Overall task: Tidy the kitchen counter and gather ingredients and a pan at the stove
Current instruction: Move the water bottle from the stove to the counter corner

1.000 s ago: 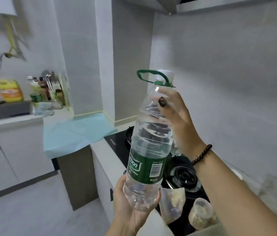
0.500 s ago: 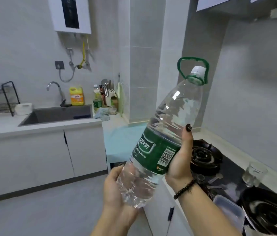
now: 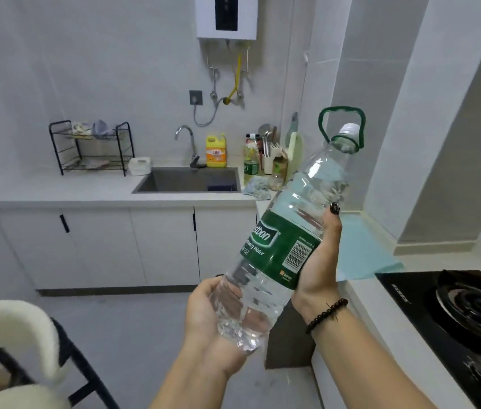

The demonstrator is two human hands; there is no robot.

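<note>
Tabletop (image 3: 85, 190): pale, running behind the water bottle along the tiled wall, with white cupboard doors below.
Sink (image 3: 156, 184): dark basin set into the tabletop, behind and left of the bottle, with a curved tap at its back edge.
Stove (image 3: 469, 314): black gas hob to the right of the bottle, one burner ring showing.
Dish rack (image 3: 91, 149): black wire frame on the tabletop, far left of the bottle.
Water bottle (image 3: 286, 231): clear plastic, green label, white cap and green carry loop; held in the air, tilted with its neck up and to the right.
Right hand (image 3: 319, 261): grip wrapped round the labelled middle of the bottle, thumb lying up its side.
Left hand (image 3: 204, 305): grip cupped under the bottle's base, fingers curled round it.
Yellow detergent jug (image 3: 216, 152): upright behind the sink, left of the bottle's neck.
</note>
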